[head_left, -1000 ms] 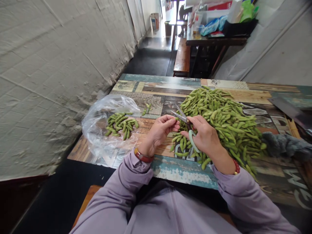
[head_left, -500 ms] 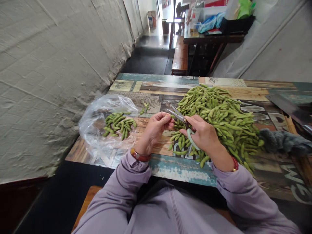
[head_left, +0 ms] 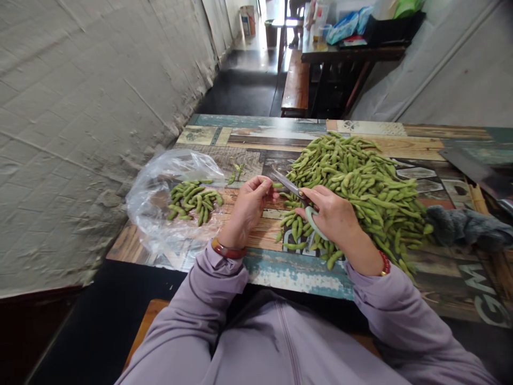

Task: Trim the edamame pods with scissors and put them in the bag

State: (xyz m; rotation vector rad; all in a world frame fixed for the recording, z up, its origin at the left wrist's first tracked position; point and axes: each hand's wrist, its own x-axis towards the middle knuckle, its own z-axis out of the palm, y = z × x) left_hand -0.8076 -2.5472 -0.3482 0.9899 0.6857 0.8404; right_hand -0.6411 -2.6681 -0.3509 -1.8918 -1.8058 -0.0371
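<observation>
My left hand (head_left: 253, 202) pinches a green soybean pod (head_left: 277, 185), mostly hidden by the fingers. My right hand (head_left: 332, 213) is wrapped round a pair of scissors (head_left: 297, 193) with pale green handles. The scissor blades look nearly closed and lie by the tip of the pod. Under and beyond my right hand spreads a big heap of soybean pods (head_left: 356, 176). To the left, a smaller group of pods (head_left: 193, 199) lies on a clear plastic bag (head_left: 140, 200).
A few pod scraps (head_left: 236, 174) lie behind my left hand. At the right are a grey cloth (head_left: 467, 225) and a cleaver (head_left: 468, 166). A white-covered wall (head_left: 80, 133) runs along the left. Beyond the table stand a bench (head_left: 295, 85) and another loaded table (head_left: 352, 55).
The scissor blades have come closer together at the pod. Both hands appear slightly higher and to the left, along with a small shift of the whole view.
</observation>
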